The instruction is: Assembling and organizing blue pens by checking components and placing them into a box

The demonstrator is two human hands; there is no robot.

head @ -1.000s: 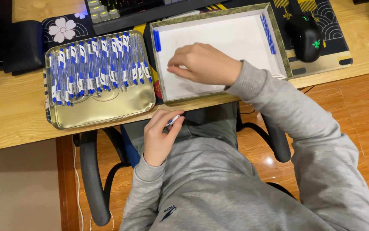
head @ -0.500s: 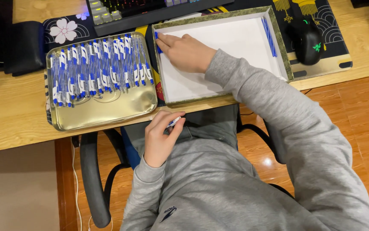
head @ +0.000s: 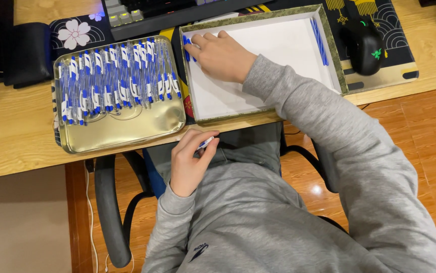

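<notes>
Spanning the far half of the view, the wooden desk (head: 6,136) carries everything, with a keyboard (head: 162,12) at the far edge and a black mouse (head: 363,43) off to the right. Next in size, the white shallow box (head: 213,103) sits right of centre, its near edge just past the lip of the desk. Left of it, touching or nearly so, lies the gold metal tray (head: 122,131), with rows of blue-and-white pens (head: 112,76) packed along its far half. Now the hands: the right hand (head: 221,54) reaches into the box's far left corner, fingers curled down on a couple of blue pens (head: 186,44) lying along the left wall. Whether it pinches them or only presses on them, I cannot tell. A few more blue pens (head: 318,33) rest against the right wall. The left hand (head: 188,163) hovers near, below the desk edge over the lap, pinching a single pen (head: 206,143) between thumb and fingertips. Risk, as I judge it: that pen is held off the desk with only a light pinch, so a slack grip could drop it to the floor; a nudge on the overhanging box could also tip it.
</notes>
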